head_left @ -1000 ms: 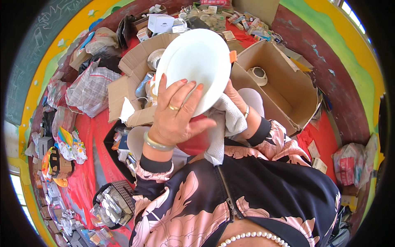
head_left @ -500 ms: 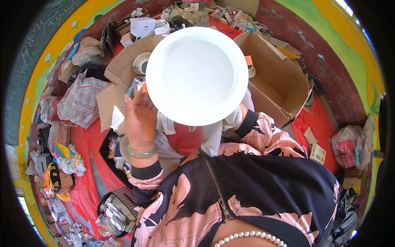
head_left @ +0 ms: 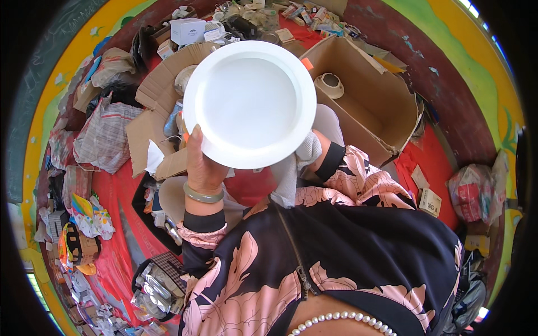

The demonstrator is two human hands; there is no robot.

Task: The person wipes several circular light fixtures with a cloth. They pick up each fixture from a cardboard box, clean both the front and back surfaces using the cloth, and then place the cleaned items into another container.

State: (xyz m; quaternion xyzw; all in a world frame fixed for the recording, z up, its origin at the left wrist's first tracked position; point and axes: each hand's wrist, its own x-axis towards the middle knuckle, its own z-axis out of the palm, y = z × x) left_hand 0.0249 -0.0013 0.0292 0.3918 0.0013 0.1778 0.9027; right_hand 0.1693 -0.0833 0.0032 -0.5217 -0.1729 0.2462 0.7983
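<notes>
A: Plain white plate (head_left: 249, 103), glossy, no pattern at all. Pale green bangle (head_left: 203, 194) just below it.

B: Black blouse (head_left: 336, 252) with big pink flowers, white pearl necklace (head_left: 342, 323) at the bottom. Grey-white cloth (head_left: 297, 162) under the plate.

A: Brown cardboard box (head_left: 381, 106), plain. Red floor covering (head_left: 117, 185) all over. Grey checked bag (head_left: 101, 137) off left.

B: Yellow and green painted wall (head_left: 482, 73) round the edge.

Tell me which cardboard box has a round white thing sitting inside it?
The big open cardboard box on the right, past the white plate. The flattened cardboard on the left lies folded open, holding no such ring.
</notes>
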